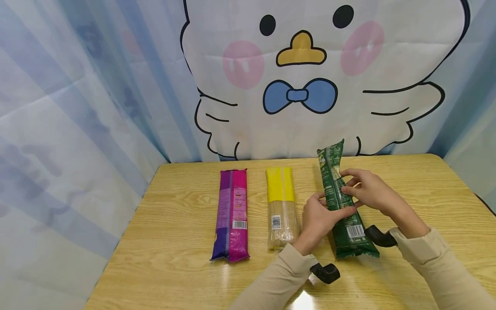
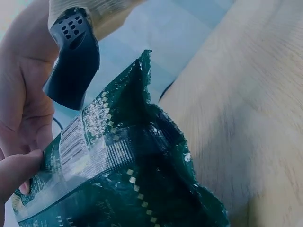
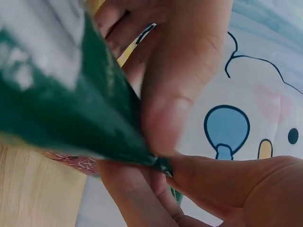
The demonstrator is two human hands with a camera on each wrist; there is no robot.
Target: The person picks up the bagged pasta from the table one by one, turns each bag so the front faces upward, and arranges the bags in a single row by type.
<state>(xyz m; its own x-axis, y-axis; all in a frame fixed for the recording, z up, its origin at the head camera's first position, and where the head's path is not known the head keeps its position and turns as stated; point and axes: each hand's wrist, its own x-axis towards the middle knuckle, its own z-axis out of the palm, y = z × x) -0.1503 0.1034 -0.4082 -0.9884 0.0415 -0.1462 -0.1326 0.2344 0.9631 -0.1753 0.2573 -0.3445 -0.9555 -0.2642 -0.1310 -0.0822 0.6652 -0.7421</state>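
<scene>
A long green packet (image 1: 345, 232) is held at a tilt over the right part of the table, its barcode end toward me. My left hand (image 1: 323, 215) grips its left side, with the thumb lying across the front. On the opposite edge my right hand (image 1: 370, 189) pinches it a little higher up. In the left wrist view, the crimped end of the green packet (image 2: 142, 156) is large and near. Fingers of both hands meet at an edge of the green packet (image 3: 71, 113) in the right wrist view. Some fingertips are hidden behind the packet.
To the left of my hands lies a yellow packet (image 1: 280, 185) with pale noodles showing through its clear part. Further left is a pink and purple packet (image 1: 238, 202). All this is on a wooden table (image 1: 166, 241), with a printed curtain (image 1: 298, 133) behind it.
</scene>
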